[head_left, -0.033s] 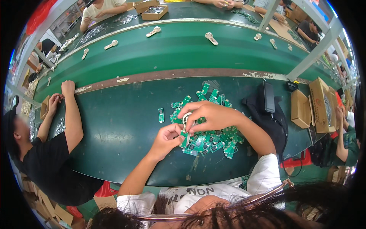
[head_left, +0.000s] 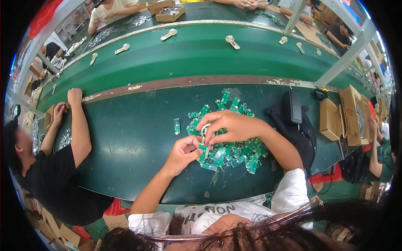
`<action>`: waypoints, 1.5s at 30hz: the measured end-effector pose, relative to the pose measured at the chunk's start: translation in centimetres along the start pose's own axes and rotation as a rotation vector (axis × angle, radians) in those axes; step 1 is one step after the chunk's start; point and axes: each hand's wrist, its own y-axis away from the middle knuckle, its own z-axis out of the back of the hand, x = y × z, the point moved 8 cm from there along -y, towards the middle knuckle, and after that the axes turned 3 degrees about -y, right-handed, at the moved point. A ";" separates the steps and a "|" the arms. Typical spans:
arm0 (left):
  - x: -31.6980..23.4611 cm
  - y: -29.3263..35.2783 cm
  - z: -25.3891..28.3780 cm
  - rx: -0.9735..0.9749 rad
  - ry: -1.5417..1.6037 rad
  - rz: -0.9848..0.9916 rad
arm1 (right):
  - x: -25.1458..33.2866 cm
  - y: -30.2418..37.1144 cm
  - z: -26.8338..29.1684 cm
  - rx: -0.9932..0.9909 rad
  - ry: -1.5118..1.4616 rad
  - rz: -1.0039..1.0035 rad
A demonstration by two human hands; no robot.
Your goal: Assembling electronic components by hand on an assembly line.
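Above a loose pile of green circuit boards, my two hands meet. My left hand is closed, pinching a small green circuit board between thumb and fingers. My right hand, closed too, grips a white plastic casing with a ring-shaped head and a narrow stem. The board lies against the casing's stem; whether it sits inside cannot be made out, since fingers cover part of both. One single circuit board rests on the table to the left of the pile.
Beyond the dark green table runs a green conveyor belt carrying several white casings. To the right lie a black bag, a black power bank and a cardboard box. A co-worker's arm reaches over the table's left end.
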 end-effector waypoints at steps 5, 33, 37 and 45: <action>-0.9 -0.2 0.1 -0.033 -0.033 0.022 | 0.8 0.1 0.4 -0.164 0.222 0.132; -1.6 0.2 0.5 -0.178 -0.095 -0.081 | 2.9 0.1 -0.2 -0.240 0.501 0.225; -2.3 0.2 0.8 -0.167 -0.242 -0.073 | 3.1 0.1 -0.5 -0.231 0.522 0.253; -2.4 0.3 0.7 -0.200 -0.458 -0.123 | 3.2 0.3 -0.7 -0.235 0.551 0.273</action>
